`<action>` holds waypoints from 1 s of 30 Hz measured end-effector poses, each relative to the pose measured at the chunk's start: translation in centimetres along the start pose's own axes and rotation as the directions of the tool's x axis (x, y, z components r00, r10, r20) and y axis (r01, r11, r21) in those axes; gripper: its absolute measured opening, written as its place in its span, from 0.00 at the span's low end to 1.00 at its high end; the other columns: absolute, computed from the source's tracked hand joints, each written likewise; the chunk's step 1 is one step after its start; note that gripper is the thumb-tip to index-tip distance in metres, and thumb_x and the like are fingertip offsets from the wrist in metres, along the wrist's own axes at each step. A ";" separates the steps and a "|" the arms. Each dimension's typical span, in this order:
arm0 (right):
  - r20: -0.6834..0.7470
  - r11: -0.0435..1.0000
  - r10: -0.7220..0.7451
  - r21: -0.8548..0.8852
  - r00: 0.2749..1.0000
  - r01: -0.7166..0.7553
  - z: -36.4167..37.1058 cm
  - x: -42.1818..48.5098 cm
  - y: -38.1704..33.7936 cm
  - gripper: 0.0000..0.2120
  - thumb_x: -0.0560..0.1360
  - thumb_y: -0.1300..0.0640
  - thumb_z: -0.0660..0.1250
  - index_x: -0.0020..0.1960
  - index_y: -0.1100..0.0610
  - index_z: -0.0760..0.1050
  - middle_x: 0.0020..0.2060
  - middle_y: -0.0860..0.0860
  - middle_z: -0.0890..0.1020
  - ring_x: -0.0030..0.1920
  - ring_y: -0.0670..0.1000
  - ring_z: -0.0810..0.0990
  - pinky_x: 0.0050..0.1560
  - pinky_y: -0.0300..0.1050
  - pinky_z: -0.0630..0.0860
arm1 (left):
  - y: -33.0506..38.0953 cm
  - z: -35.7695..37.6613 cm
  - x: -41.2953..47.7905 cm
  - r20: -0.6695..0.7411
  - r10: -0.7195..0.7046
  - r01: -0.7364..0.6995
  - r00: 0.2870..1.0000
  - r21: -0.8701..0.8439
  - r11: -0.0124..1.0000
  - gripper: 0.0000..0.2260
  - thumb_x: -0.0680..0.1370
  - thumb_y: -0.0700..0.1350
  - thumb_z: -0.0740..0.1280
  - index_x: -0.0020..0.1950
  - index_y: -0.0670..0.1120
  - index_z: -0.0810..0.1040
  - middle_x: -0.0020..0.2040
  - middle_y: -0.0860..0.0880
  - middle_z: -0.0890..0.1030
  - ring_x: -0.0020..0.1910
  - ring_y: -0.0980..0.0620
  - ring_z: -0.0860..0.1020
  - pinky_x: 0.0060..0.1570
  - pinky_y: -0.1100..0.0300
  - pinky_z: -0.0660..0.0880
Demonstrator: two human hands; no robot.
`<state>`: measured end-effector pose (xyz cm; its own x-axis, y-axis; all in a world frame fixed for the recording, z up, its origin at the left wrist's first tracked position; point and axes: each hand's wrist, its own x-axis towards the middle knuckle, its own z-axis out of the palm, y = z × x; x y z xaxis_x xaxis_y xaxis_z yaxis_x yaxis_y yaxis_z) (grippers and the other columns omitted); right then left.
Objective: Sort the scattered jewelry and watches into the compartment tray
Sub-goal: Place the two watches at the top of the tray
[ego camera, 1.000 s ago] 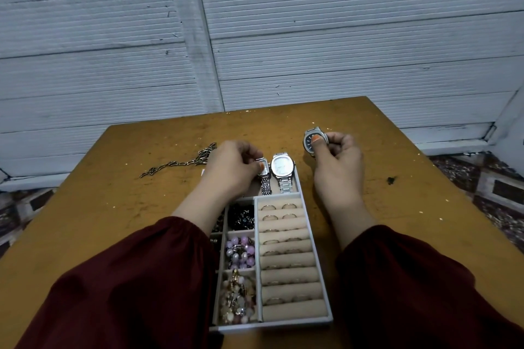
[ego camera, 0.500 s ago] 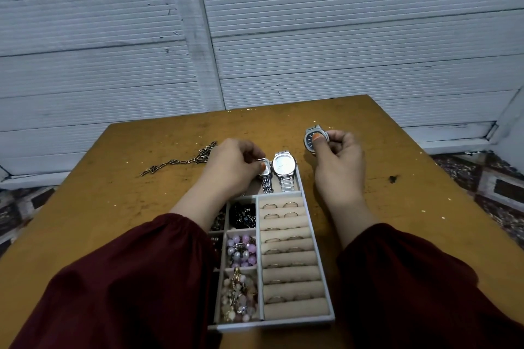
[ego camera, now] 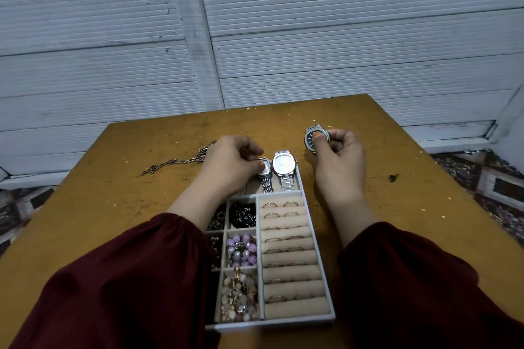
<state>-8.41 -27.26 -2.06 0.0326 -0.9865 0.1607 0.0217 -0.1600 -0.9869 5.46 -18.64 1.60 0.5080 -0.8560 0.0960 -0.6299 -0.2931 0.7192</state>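
Note:
A grey compartment tray (ego camera: 320, 249) lies on the wooden table between my arms. Its right column holds ring rolls with several rings (ego camera: 279, 205); its left cells hold beaded bracelets (ego camera: 241, 252). In the far compartment lie a small square silver watch (ego camera: 266, 171) and a larger round silver watch (ego camera: 284, 166). My left hand (ego camera: 231, 164) pinches the small square watch at its case. My right hand (ego camera: 338, 161) holds a dark-faced silver watch (ego camera: 313, 137) upright, above the table just beyond the tray's far right corner.
A silver chain necklace (ego camera: 175, 161) lies on the table (ego camera: 127, 207) left of my left hand. A small dark speck (ego camera: 392, 177) sits on the table at the right. A white corrugated wall (ego camera: 283, 37) stands behind the table's far edge.
My right hand with the dark-faced watch has risen slightly. My left hand stays on the small square watch in the tray.

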 end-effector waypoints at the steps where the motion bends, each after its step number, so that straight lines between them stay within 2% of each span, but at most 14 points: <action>1: -0.001 1.000 -0.001 0.002 1.000 0.001 0.0 0.0 0.0 0.04 0.74 0.54 0.68 0.46 0.51 0.73 0.40 0.49 0.80 0.34 0.46 0.76 0.34 0.42 0.71 | 0.1 0.0 -0.1 0.003 0.008 -0.008 1.000 0.013 1.000 0.07 0.71 0.39 0.74 0.44 0.50 0.81 0.39 0.51 0.81 0.39 0.55 0.78 0.39 0.67 0.71; 5: -0.002 1.000 0.005 -0.001 1.000 -0.005 0.0 0.1 0.0 0.05 0.74 0.54 0.69 0.45 0.49 0.73 0.40 0.49 0.80 0.35 0.46 0.76 0.35 0.43 0.71 | 0.4 0.0 0.0 0.003 0.017 -0.017 1.000 0.047 0.999 0.07 0.70 0.39 0.75 0.42 0.50 0.81 0.37 0.53 0.79 0.38 0.56 0.76 0.38 0.68 0.70; 9: -0.017 1.000 0.003 -0.016 1.000 -0.003 0.2 0.1 0.0 0.05 0.73 0.53 0.68 0.42 0.48 0.72 0.40 0.48 0.81 0.39 0.49 0.80 0.41 0.48 0.78 | 0.2 0.1 0.0 -0.007 0.015 -0.015 1.000 0.034 0.999 0.09 0.69 0.39 0.75 0.41 0.51 0.80 0.36 0.54 0.79 0.37 0.56 0.77 0.38 0.70 0.70; 12: -0.015 1.000 0.002 -0.012 1.000 -0.002 0.1 0.1 -0.1 0.06 0.74 0.54 0.68 0.41 0.48 0.71 0.38 0.47 0.79 0.36 0.47 0.78 0.38 0.45 0.74 | 0.2 0.2 0.0 -0.007 0.016 -0.016 1.000 0.043 0.999 0.09 0.70 0.39 0.75 0.42 0.51 0.79 0.37 0.54 0.79 0.39 0.55 0.78 0.43 0.66 0.72; 17: -0.007 1.000 -0.007 -0.016 1.000 0.007 0.0 -0.1 -0.5 0.07 0.75 0.55 0.68 0.42 0.49 0.71 0.38 0.46 0.79 0.35 0.44 0.77 0.36 0.40 0.72 | 0.0 0.2 0.1 -0.029 0.021 -0.021 0.999 0.013 1.000 0.04 0.74 0.40 0.69 0.44 0.50 0.81 0.40 0.52 0.81 0.41 0.53 0.77 0.41 0.64 0.70; 21: 0.007 1.000 0.005 -0.006 1.000 -0.005 -0.1 -0.2 -0.6 0.06 0.75 0.55 0.68 0.43 0.48 0.71 0.38 0.46 0.79 0.34 0.44 0.76 0.35 0.40 0.71 | -0.3 0.2 0.3 -0.032 0.011 -0.012 0.999 -0.007 1.000 0.06 0.75 0.41 0.67 0.43 0.51 0.81 0.40 0.51 0.81 0.43 0.48 0.79 0.48 0.58 0.75; 26: 0.001 1.000 0.009 -0.005 1.000 -0.009 -0.1 -0.2 -0.7 0.06 0.75 0.55 0.68 0.43 0.48 0.71 0.39 0.47 0.79 0.35 0.45 0.77 0.36 0.41 0.71 | -0.7 0.2 0.4 -0.028 -0.002 0.000 1.000 -0.058 0.998 0.10 0.76 0.40 0.66 0.39 0.53 0.78 0.36 0.51 0.80 0.41 0.48 0.78 0.50 0.53 0.77; 28: 0.001 1.000 0.016 -0.001 1.000 -0.016 -0.1 -0.3 -0.9 0.07 0.75 0.55 0.68 0.43 0.48 0.71 0.39 0.46 0.79 0.36 0.45 0.77 0.37 0.41 0.72 | -0.7 0.0 0.2 -0.032 -0.010 0.007 0.999 -0.087 0.996 0.10 0.76 0.39 0.66 0.38 0.53 0.79 0.36 0.51 0.79 0.40 0.48 0.78 0.50 0.53 0.78; 30: -0.002 1.000 0.010 0.011 1.000 -0.010 -0.3 -0.2 -1.2 0.07 0.74 0.55 0.69 0.42 0.48 0.71 0.39 0.46 0.80 0.36 0.44 0.78 0.37 0.40 0.73 | -0.7 -0.5 -0.1 -0.052 -0.011 0.003 0.999 -0.150 0.989 0.09 0.76 0.39 0.66 0.40 0.52 0.79 0.36 0.52 0.79 0.37 0.51 0.77 0.45 0.57 0.76</action>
<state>-8.73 -26.84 -0.91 0.0308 -0.9881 0.1507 0.0323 -0.1498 -0.9882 6.15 -18.17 1.38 0.5446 -0.8295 0.1239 -0.5329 -0.2281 0.8148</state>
